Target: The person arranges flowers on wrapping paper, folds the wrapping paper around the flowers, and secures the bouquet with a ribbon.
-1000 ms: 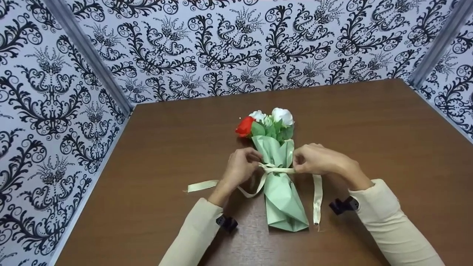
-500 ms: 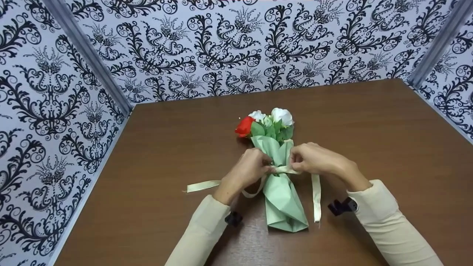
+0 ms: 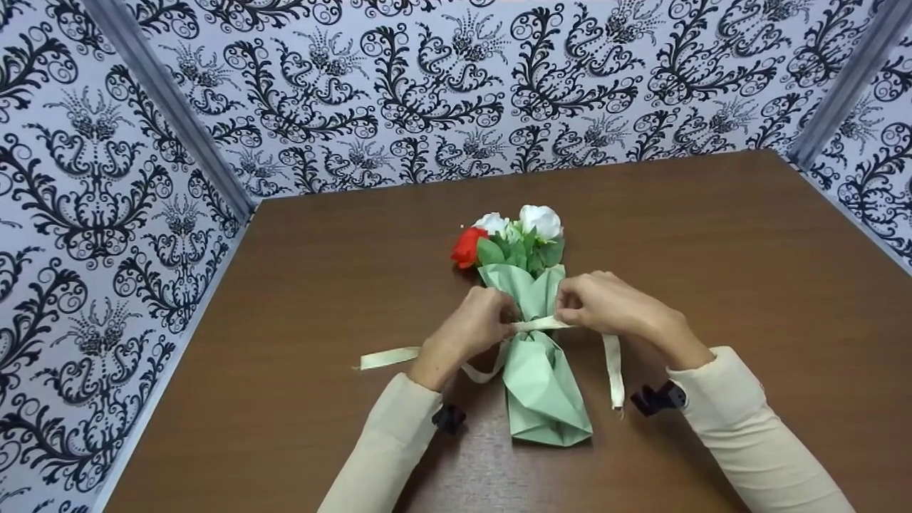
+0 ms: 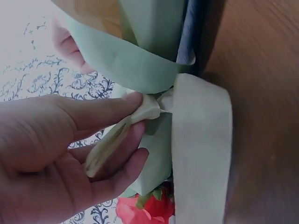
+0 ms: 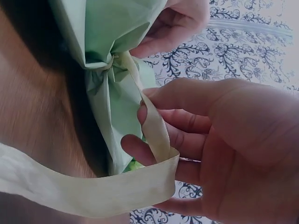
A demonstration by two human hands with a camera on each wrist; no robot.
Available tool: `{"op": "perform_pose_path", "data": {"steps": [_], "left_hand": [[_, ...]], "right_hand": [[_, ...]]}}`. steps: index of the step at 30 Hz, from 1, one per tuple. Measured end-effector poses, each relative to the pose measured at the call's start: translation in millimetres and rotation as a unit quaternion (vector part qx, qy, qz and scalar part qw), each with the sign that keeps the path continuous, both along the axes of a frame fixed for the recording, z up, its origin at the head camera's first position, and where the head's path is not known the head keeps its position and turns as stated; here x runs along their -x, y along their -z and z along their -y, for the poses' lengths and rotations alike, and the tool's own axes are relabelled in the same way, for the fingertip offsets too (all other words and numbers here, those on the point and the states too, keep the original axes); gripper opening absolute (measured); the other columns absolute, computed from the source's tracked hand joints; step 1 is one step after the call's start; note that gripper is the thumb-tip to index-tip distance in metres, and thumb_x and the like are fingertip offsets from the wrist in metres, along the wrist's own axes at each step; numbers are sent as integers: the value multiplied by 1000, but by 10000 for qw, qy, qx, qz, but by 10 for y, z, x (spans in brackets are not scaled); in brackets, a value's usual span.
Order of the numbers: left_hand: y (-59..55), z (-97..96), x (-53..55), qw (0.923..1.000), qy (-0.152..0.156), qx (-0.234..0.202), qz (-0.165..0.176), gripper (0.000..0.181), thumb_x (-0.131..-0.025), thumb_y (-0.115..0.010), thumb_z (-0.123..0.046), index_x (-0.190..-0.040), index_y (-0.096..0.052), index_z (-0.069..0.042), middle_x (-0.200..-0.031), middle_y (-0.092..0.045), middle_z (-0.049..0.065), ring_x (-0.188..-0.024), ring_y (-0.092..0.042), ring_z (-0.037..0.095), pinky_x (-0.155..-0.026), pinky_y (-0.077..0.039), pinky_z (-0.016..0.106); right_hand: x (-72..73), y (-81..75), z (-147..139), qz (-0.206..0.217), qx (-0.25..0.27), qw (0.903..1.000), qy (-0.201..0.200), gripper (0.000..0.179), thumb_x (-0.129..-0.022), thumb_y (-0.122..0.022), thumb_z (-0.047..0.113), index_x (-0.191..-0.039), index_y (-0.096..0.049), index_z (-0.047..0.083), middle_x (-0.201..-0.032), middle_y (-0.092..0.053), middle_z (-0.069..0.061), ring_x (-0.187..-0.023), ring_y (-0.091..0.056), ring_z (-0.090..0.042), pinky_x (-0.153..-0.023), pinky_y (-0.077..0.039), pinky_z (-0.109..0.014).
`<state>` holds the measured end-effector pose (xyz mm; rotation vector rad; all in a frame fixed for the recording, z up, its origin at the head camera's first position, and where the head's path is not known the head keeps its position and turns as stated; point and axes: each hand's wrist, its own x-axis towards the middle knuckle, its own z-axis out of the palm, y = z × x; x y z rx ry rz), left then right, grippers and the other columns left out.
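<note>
A bouquet lies on the table, wrapped in pale green paper [image 3: 545, 399], its red rose [image 3: 467, 247] and white flowers [image 3: 541, 221] toward the back. Around its gathered waist runs a cream ribbon [image 3: 538, 324]. My left hand [image 3: 474, 320] pinches the ribbon between thumb and fingers at the waist's left side; in the left wrist view a folded loop of ribbon [image 4: 110, 147] lies across those fingers. On the other side my right hand [image 3: 605, 303] pinches the ribbon [image 5: 156, 128] between thumb and forefinger, with a stretch of it pulled straight between both hands.
One loose ribbon tail [image 3: 388, 358] extends left over the brown table [image 3: 320, 285]; another ribbon tail [image 3: 613, 370] hangs down from the right hand. Patterned wall panels [image 3: 442, 92] stand behind the table and at both sides.
My left hand moved right onto the ribbon at the waist, then slightly back left, with the ribbon stretched between the hands. The bouquet shifted slightly left. My right hand stayed nearly in place.
</note>
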<state>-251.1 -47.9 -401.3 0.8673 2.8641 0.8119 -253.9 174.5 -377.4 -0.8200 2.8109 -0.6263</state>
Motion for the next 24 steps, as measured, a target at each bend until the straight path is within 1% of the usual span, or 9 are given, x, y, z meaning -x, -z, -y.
{"op": "perform_pose_path", "data": {"steps": [4, 8, 10, 12, 15, 17, 20, 22, 24], "left_hand": [[10, -25, -14, 9993, 36, 331, -170, 5, -84, -73, -1, -82, -75, -5, -81, -76, 5, -81, -71, 22, -65, -51, 24], [24, -33, -27, 9979, 107, 563, -299, 9, -81, -68, 3, -83, -72, -4, -79, -74, 6, -78, -70, 22, -60, -46, 24], [37, -33, -29, 9971, 105, 561, -512, 7, -80, -68, 3, -83, -68, -3, -79, -71, 8, -76, -69, 23, -60, -47, 26], [56, -31, -30, 9949, 104, 540, -841, 6, -81, -67, 3, -85, -65, -2, -81, -68, 11, -77, -68, 25, -60, -49, 28], [83, -24, -33, 9895, 136, 512, -1342, 8, -85, -66, 1, -88, -60, -2, -85, -63, 13, -77, -67, 27, -62, -52, 31], [97, -20, -35, 9876, 196, 492, -1480, 7, -89, -64, 1, -91, -58, -2, -88, -61, 13, -79, -66, 28, -64, -54, 31], [113, -15, -32, 9883, 284, 480, -1418, 4, -96, -59, -1, -94, -56, -3, -91, -59, 13, -80, -66, 27, -65, -54, 30], [122, -8, -30, 9905, 356, 489, -1236, 2, -100, -54, -3, -98, -55, -3, -94, -59, 13, -82, -66, 27, -66, -54, 29], [135, 6, -24, 9925, 441, 480, -1036, 4, -103, -49, -4, -102, -53, -3, -97, -58, 14, -84, -66, 27, -67, -54, 28]], "right_hand": [[-24, -9, 29, -27, 87, 9999, -144, 12, -91, -65, 12, -81, -68, 17, -70, -60, 6, -64, -51, -8, -63, -42, -25], [-36, -4, 60, -64, 221, 9995, -210, 11, -94, -65, 15, -84, -70, 16, -72, -61, 5, -64, -51, -7, -62, -42, -25], [-35, 11, 81, -129, 315, 9993, -140, 10, -94, -65, 16, -87, -71, 15, -73, -62, 5, -64, -52, -7, -63, -43, -26], [-34, 37, 112, -285, 427, 9987, -41, 9, -95, -64, 17, -92, -72, 14, -76, -66, 3, -66, -54, -8, -64, -45, -28], [-34, 91, 173, -550, 650, 9964, 51, 11, -97, -63, 17, -99, -74, 13, -85, -72, 0, -73, -60, -12, -70, -49, -33], [-29, 142, 216, -753, 784, 9941, 49, 13, -97, -63, 16, -102, -74, 13, -91, -75, -2, -79, -64, -15, -74, -52, -37], [-17, 221, 264, -927, 916, 9915, 37, 14, -96, -64, 15, -103, -76, 13, -95, -76, -3, -83, -66, -17, -75, -53, -39], [-1, 273, 279, -985, 996, 9901, 4, 13, -95, -66, 16, -102, -77, 14, -95, -77, -3, -83, -67, -17, -75, -53, -38], [11, 308, 284, -1022, 1072, 9890, -50, 12, -94, -68, 17, -100, -78, 16, -94, -77, 0, -83, -68, -15, -74, -53, -35]]}}
